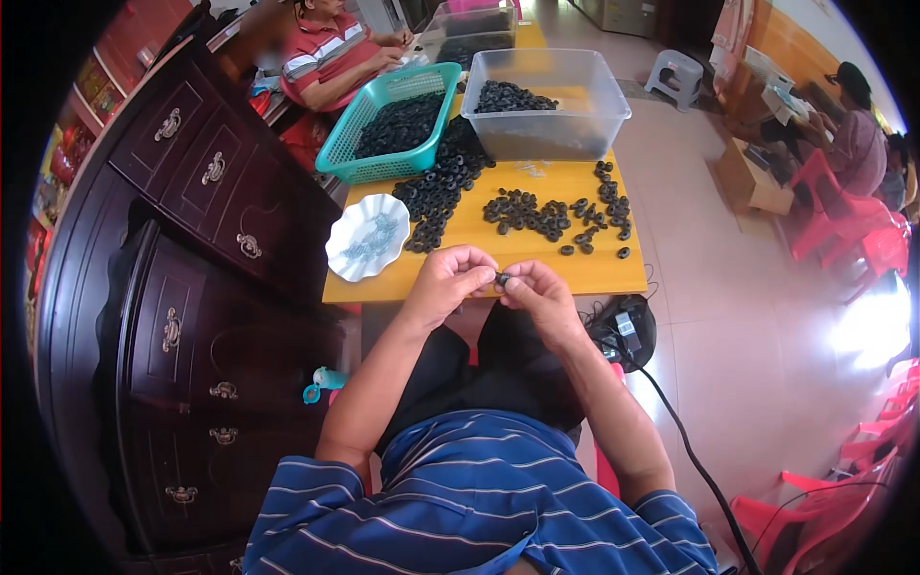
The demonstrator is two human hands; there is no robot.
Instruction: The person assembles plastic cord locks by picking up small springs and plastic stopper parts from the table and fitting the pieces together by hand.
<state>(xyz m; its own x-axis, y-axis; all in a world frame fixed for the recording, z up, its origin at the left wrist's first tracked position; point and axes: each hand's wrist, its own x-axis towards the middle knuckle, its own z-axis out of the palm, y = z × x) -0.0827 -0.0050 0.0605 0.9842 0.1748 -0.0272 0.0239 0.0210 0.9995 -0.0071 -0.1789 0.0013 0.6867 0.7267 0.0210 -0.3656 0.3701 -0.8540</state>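
Note:
Just over the table's near edge, my left hand [450,283] and my right hand [542,295] meet, fingertips pinched together on one small black ring-shaped part [501,278]. Its finer details are too small to make out. Ahead of my hands lies a loose group of the same black parts [527,213], with a few strays toward the right edge. A denser heap of black rings [436,196] spreads at the left. Beside it, a white scalloped dish [391,213] holds thin, pale, needle-like pieces [369,240].
A green basket [335,172] and a clear plastic bin [556,139], both with black parts inside, stand farther back on the yellow table [470,268]. Across it sits a person in a striped red shirt [331,57]. Dark drawers [201,240] rise at left; a black cable [685,436] runs at right.

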